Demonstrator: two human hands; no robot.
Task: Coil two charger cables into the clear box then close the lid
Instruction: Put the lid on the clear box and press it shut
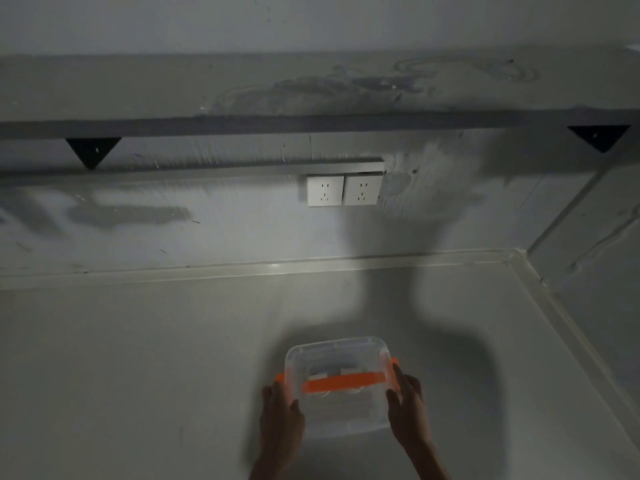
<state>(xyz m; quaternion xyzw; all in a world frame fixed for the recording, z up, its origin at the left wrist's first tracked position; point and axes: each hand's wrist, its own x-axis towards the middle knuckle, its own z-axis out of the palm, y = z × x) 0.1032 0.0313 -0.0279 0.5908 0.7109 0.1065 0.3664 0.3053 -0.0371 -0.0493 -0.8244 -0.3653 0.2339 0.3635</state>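
1. Head view: looking down on a pale worktop (138, 358), with the clear box (337, 382) sitting at about 6 o'clock in the frame, low and slightly right of centre.
2. Gripping the box from both sides: left hand (281, 415) at the box's 8 o'clock, its fingers (277, 393) pressing the left wall just below an orange latch (280, 376); right hand (408, 407) at 4 o'clock, fingers curled round the right edge by the second latch.
3. Crossing the top from 9 to 3 o'clock, an orange handle (343, 382); appearing to sit on a lid already in place, though blur and dim light are leaving this uncertain.
4. Showing faintly through the plastic: two pale blocks (332, 374) and thin light loops, probably the charger cables; not clear enough for counting.
5. Standing well apart at 12 o'clock: two wall sockets (344, 190) under a long shelf (242, 126).
6. Judging the step as seating and latching the lid. Doing it well: keeping the box flat on the worktop, pressing evenly at both ends, checking for no cable loop pinched under the rim, then snapping each latch with thumb pressure while bracing the opposite wall.
7. Risking a skewed lid when pressing one side first.
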